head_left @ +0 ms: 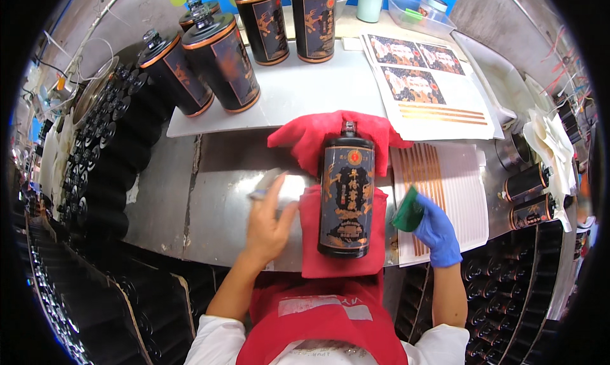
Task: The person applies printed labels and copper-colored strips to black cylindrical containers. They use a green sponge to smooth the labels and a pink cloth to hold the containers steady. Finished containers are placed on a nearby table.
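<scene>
A black bottle (347,200) with a dark, gold-patterned label lies on its back on red cloths (343,266), its neck pointing away from me. To its left is my bare left hand (268,224), fingers stretched and apart, off the bottle. A small pale grey blur (264,183) shows by its fingertips; I cannot make out what it is. On the bottle's other side, my right hand (437,231), in a blue glove, grips a green scraper (408,211). The scraper is held over a sheet of copper-coloured strips (420,168), apart from the bottle.
Labelled bottles (222,63) stand on a raised white board (298,95). Printed label sheets (432,85) lie at its right. Plain black bottles (105,168) are stacked at the left, and two bottles (532,211) lie at the right edge. More bottles fill racks below the metal table (219,219).
</scene>
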`<state>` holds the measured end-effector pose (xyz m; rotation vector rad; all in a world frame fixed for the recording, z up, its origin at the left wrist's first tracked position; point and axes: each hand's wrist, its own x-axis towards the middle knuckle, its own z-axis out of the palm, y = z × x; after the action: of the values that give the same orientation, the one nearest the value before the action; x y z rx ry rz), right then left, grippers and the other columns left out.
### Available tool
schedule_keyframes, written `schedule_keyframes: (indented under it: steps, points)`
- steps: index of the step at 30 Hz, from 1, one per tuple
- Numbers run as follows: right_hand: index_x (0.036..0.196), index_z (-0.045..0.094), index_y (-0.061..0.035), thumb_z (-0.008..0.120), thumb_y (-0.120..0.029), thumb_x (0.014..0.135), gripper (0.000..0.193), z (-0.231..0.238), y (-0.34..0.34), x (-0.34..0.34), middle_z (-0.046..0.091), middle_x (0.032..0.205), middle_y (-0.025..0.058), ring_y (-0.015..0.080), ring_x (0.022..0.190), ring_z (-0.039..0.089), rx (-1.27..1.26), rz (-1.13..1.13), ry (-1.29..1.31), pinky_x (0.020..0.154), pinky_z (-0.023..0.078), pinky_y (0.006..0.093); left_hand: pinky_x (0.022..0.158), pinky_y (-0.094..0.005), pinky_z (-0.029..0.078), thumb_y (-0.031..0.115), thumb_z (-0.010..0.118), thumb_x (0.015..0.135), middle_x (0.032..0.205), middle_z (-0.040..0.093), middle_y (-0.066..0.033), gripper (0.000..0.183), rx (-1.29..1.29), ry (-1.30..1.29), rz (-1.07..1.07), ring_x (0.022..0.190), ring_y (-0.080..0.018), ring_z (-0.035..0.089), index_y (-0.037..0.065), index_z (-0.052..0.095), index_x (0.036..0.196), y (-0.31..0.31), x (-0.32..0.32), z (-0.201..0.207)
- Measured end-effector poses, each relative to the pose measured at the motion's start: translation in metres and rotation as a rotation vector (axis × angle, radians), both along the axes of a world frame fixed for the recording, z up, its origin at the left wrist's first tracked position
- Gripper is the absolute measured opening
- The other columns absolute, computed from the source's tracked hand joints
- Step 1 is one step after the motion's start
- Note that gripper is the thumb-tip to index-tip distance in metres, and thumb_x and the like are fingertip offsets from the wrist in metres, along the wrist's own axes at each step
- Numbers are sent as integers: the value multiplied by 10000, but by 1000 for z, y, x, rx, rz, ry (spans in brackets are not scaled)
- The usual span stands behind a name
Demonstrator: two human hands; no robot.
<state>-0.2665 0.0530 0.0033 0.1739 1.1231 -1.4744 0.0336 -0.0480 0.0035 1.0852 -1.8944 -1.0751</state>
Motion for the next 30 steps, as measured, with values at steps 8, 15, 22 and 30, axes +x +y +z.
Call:
schedule_keyframes:
  steps: [8, 15, 22, 30]
  points:
    - [1088, 612, -106, 673, -71, 791, 306, 101, -10, 77, 632, 878, 83, 242, 793, 632, -631, 935, 1499, 687, 516, 335, 955, -479, 299, 251, 775, 675, 1099, 535, -236, 560, -203, -650, 129, 1067, -394, 445, 41, 551, 1143, 17, 47, -24]
    - [1000, 641, -142, 637, -147, 797, 203, 114, -123, 43, 643, 867, 61, 260, 794, 592, -619, 446, 2026, 702, 466, 361, 748, -357, 459, 118, 725, 750, 958, 586, -152, 397, 79, -230, 142, 826, -279, 581, 38, 535, 1089, 19, 42, -19]
    - [1071, 662, -227, 645, -142, 674, 407, 68, 3, 97, 621, 1003, -45, 145, 800, 564, -849, 647, 2208, 656, 429, 288, 713, -209, 444, 39, 637, 838, 933, 559, -22, 210, 274, 324, 300, 808, -79, 524, 32, 552, 1030, 21, 49, 0]
    - [1071, 512, -34, 633, -16, 821, 278, 81, 11, 111, 589, 816, 56, 112, 728, 577, -355, 285, 1284, 648, 489, 267, 750, -224, 429, 27, 612, 857, 940, 516, -27, 198, 94, 512, 133, 845, -80, 506, 27, 507, 1025, 2, -39, 42]
